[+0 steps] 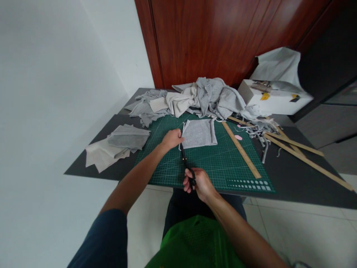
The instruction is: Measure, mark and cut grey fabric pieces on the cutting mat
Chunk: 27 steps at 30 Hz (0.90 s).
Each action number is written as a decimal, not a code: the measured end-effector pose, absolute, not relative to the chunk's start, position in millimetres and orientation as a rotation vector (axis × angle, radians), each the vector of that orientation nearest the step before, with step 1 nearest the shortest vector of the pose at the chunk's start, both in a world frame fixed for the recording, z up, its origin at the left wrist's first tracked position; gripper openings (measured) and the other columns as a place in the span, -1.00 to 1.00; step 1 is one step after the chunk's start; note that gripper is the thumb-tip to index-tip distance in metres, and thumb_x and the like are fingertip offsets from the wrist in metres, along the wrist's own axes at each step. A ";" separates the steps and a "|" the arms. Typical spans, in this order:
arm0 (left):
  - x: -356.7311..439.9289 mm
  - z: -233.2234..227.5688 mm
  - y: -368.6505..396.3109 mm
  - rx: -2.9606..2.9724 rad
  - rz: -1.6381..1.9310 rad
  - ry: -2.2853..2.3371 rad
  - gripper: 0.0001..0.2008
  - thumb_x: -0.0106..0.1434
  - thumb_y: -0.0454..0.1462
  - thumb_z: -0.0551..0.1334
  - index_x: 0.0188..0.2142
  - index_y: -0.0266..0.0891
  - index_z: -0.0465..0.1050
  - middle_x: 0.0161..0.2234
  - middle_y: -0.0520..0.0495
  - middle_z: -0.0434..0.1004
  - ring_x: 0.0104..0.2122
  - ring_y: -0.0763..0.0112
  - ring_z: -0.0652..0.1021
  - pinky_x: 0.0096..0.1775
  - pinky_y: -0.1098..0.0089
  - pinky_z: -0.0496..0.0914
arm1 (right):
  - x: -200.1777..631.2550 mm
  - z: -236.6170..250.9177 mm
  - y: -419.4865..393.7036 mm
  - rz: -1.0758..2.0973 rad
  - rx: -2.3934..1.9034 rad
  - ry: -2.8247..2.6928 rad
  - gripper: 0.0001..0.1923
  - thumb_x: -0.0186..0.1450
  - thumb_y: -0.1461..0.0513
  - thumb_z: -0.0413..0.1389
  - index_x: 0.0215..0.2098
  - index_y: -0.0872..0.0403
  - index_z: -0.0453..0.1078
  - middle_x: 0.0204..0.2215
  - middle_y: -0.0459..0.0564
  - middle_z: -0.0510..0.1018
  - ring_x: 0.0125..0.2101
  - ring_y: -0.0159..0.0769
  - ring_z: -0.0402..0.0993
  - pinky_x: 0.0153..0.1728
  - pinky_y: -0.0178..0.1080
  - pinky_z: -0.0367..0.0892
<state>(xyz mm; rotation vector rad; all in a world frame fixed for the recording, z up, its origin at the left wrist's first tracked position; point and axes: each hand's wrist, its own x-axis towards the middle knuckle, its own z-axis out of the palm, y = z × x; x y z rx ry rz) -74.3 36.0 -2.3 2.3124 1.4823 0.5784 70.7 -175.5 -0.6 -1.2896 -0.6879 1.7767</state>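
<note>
A grey piece of fabric [200, 133] lies flat on the green cutting mat [167, 167], with a narrow strip along its left edge. My left hand [172, 139] is closed on that left edge, its fingertips pinching the cloth. In my right hand [201, 181] is a pair of black scissors [184, 158], my fingers through the handles. The blades point away from me and reach the fabric's lower left corner, right beside my left fingertips. How far the blades are apart is too small to tell.
Crumpled grey and cream fabric [212, 96] is heaped at the back. Folded cloth pieces [128, 137] lie at the left. A wooden ruler [241, 150] crosses the mat's right side. Further right are wooden strips [309, 163], fabric scraps [260, 128] and a white box [279, 98].
</note>
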 end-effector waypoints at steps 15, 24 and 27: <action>-96.1 -15.6 46.0 2.325 0.696 1.246 -0.91 0.21 -0.36 0.36 -0.32 -0.23 0.69 -0.31 -0.01 0.55 -0.38 0.46 0.51 -0.20 0.44 0.43 | 73.2 -3.5 -178.3 1.789 -1.219 -0.635 -0.49 0.01 -0.12 0.41 -0.41 0.08 0.38 -0.63 -0.06 0.54 -0.70 -0.32 0.45 -0.73 -0.34 0.17; -105.8 -23.3 49.6 2.229 0.741 1.199 -0.94 0.16 -0.39 0.37 -0.34 -0.26 0.63 -0.34 0.04 0.48 -0.46 0.55 0.45 -0.31 0.47 0.36 | 73.4 -1.6 -173.7 1.817 -1.204 -0.634 -0.46 0.06 -0.16 0.38 -0.39 0.10 0.40 -0.62 -0.03 0.56 -0.69 -0.30 0.47 -0.73 -0.34 0.23; -105.8 -23.9 49.2 2.217 0.754 1.195 -0.94 0.15 -0.37 0.38 -0.33 -0.26 0.62 -0.38 0.07 0.43 -0.49 0.55 0.43 -0.33 0.47 0.36 | 70.8 0.3 -169.3 1.816 -1.222 -0.623 -0.48 0.08 -0.14 0.37 -0.39 0.10 0.40 -0.62 -0.04 0.55 -0.70 -0.31 0.47 -0.72 -0.34 0.26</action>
